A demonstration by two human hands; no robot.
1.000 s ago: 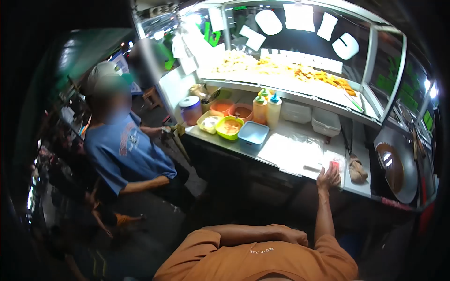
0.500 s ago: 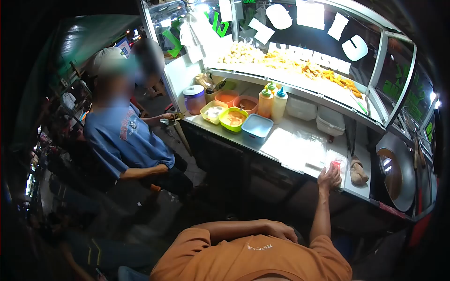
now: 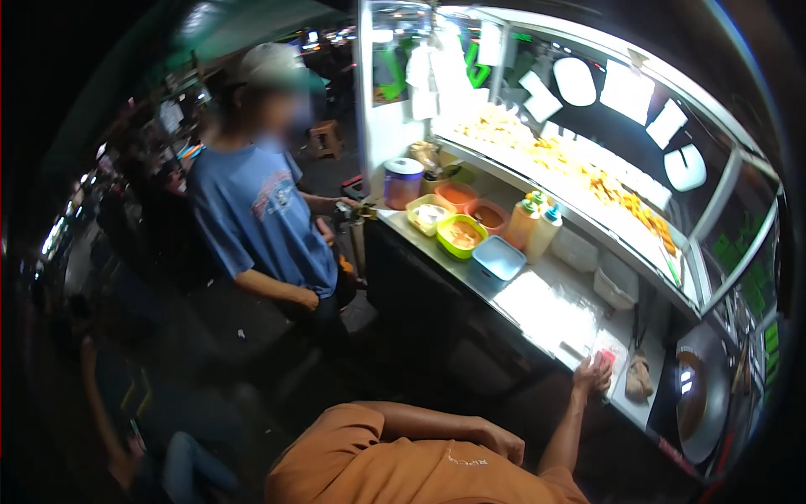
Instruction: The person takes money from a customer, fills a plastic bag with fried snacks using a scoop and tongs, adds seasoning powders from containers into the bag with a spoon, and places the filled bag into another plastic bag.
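Note:
My right hand (image 3: pixel 594 376) reaches onto the near right end of the counter. Its fingers curl over a small red thing (image 3: pixel 606 358) lying on a clear plastic packet (image 3: pixel 615 346); its kind is too blurred to name. A crumpled brownish cloth (image 3: pixel 639 378) lies just right of that hand. My left hand (image 3: pixel 502 443) is low in front of my orange shirt, near my waist, its fingers hidden from view. On the counter left of my right hand lies a stack of shiny clear plastic sheets or bags (image 3: pixel 546 309).
A blue tub (image 3: pixel 499 257), a green bowl of sauce (image 3: pixel 462 236) and squeeze bottles (image 3: pixel 522 223) stand along the counter. Fried food (image 3: pixel 579 172) fills the lit glass case above. A large wok (image 3: pixel 703 395) is at the right. A person in a blue shirt (image 3: pixel 260 218) stands left.
The view has turned left and tilted, so the stall appears further right and more slanted. My right hand stays at the red thing. The person in blue keeps standing by the counter's end.

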